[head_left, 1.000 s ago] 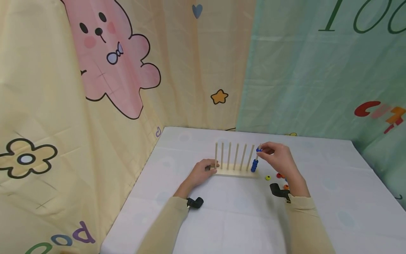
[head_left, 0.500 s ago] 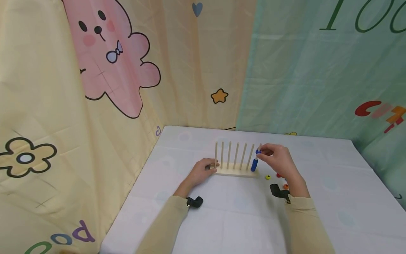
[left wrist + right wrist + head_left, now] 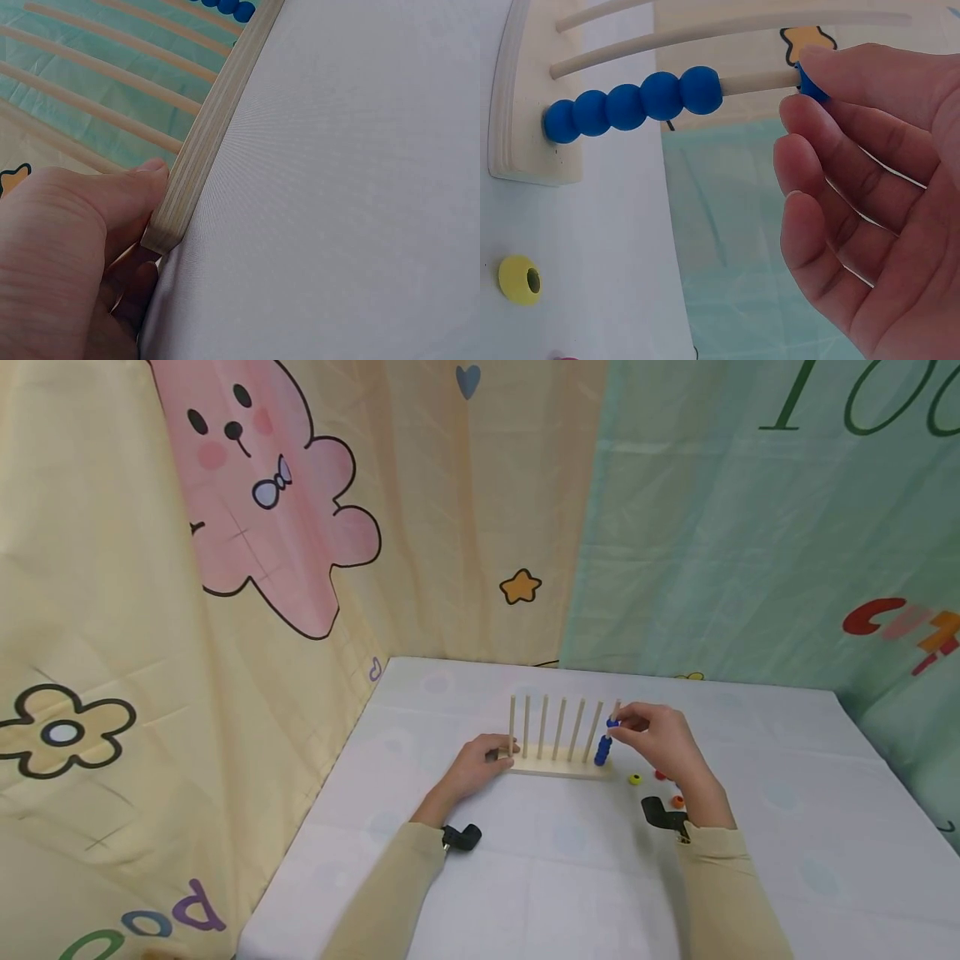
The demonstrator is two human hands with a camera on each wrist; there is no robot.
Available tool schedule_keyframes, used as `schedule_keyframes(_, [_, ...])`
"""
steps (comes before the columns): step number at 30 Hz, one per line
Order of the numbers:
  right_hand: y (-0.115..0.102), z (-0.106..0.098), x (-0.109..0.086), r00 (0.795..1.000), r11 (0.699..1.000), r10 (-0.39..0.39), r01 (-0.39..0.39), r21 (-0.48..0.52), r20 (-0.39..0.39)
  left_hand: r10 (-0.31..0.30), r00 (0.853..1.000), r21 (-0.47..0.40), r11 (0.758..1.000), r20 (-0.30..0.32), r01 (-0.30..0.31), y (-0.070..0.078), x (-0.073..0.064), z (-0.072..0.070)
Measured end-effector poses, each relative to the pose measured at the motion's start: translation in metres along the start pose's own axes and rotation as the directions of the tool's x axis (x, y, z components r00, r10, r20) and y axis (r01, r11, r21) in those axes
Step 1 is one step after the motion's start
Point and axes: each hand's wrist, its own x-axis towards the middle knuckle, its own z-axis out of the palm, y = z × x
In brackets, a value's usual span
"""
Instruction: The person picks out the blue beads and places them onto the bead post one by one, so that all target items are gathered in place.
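Note:
A pale wooden peg board (image 3: 558, 767) with a row of several upright pegs stands on the white-covered table. My left hand (image 3: 480, 767) grips its left end, thumb (image 3: 142, 184) on the base and other fingers partly hidden. At the right end, my right hand (image 3: 663, 742) pinches a blue bead (image 3: 812, 84) between thumb and finger. This bead sits around the rightmost peg, partway down and apart from the blue beads (image 3: 626, 107) stacked at the bottom. The other pegs carry no beads.
A yellow bead (image 3: 635, 779) lies right of the board. Red (image 3: 660, 774) and orange (image 3: 678, 802) beads lie under the right hand, partly hidden by the wrist. A patterned cloth (image 3: 465, 510) hangs behind the table (image 3: 540, 877).
My right hand has come slightly down along the rightmost peg, and the pinched blue bead has slid lower with it. My left hand keeps its hold on the board's end.

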Motion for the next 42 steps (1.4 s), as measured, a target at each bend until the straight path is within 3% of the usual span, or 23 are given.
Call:
schedule_keyframes(13, [0.003,0.006,0.003,0.998,0.999,0.039,-0.040,0.016,0.039,-0.010,1.000,-0.006,1.000,0.009,0.010,0.003,0.000,-0.001])
schedule_keyframes(28, [0.009,0.011,0.004,0.998,0.999,0.000,-0.002,0.033,0.069,-0.020,1.000,-0.005,1.000,0.003,0.020,0.003,0.000,-0.001])
schedule_keyframes(42, [0.014,0.014,0.003,0.995,1.000,0.016,-0.018,0.015,0.095,-0.028,0.999,0.008,1.000,0.017,0.028,0.002,0.000,-0.001])
